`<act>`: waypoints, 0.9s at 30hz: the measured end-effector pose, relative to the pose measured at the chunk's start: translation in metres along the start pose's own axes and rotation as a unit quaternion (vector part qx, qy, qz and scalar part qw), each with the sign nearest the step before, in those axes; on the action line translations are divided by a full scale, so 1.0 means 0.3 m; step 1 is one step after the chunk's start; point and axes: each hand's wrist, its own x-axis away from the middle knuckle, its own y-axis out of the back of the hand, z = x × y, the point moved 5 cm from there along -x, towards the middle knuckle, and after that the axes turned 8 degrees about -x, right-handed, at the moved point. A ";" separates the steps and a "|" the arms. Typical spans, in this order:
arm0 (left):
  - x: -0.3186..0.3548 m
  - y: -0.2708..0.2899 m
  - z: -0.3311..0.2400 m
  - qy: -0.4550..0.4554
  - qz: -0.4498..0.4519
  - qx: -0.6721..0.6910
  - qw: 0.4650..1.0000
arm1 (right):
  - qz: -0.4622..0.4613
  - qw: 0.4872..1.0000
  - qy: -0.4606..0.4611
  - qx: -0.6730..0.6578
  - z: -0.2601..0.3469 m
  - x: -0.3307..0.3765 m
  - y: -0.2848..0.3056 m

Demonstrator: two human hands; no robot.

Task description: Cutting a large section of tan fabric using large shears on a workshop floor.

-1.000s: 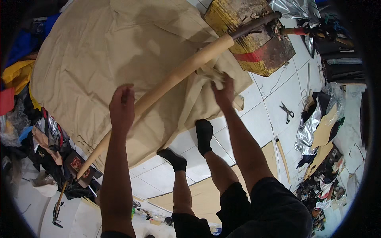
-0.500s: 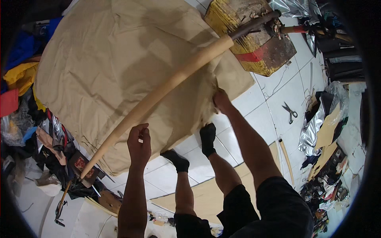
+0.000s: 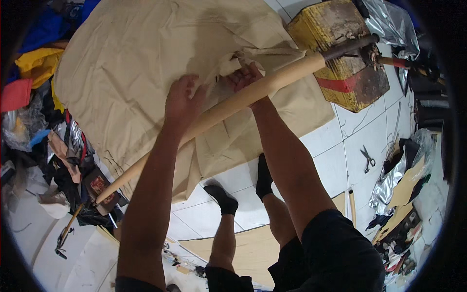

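A long tan cardboard tube (image 3: pixel 228 104) runs slantwise above the floor, with a dark rod (image 3: pixel 348 47) coming out of its far right end. Beneath it spreads a large sheet of tan fabric (image 3: pixel 121 73). My right forearm passes under the tube, and my right hand (image 3: pixel 245 78) shows on its far side, fingers bent at a bunched, lifted edge of the fabric; the exact grip is partly hidden. My left arm crosses over the tube. Beyond it my left hand (image 3: pixel 184 100) hovers above the fabric, fingers apart and holding nothing.
A worn yellow box (image 3: pixel 335 68) with a red band supports the rod's right end. Scissors (image 3: pixel 368 159) lie on white tiles at right. Piled scraps and silver sheeting (image 3: pixel 389 182) line the right side; cloths and plastic (image 3: pixel 63 160) crowd the left. My feet in black socks (image 3: pixel 221 198) stand nearby.
My right hand has carried the fabric edge under the tube to its far side, and the near edge has folded. My left hand has moved forward over the tube and opened.
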 end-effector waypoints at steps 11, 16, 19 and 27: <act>-0.288 0.010 0.250 0.152 -0.040 -0.215 0.964 | -0.056 0.955 0.002 0.291 0.251 0.200 0.131; -0.433 0.693 0.253 0.105 -0.254 -0.382 0.882 | -0.290 0.837 0.047 0.462 0.435 0.605 0.180; -0.446 1.023 0.042 0.010 -0.348 -0.396 0.850 | -0.343 0.734 0.096 0.579 0.603 0.912 0.236; -0.137 1.551 -0.545 -0.242 -0.465 -0.340 0.781 | -0.189 0.597 0.277 0.729 0.365 1.126 -0.384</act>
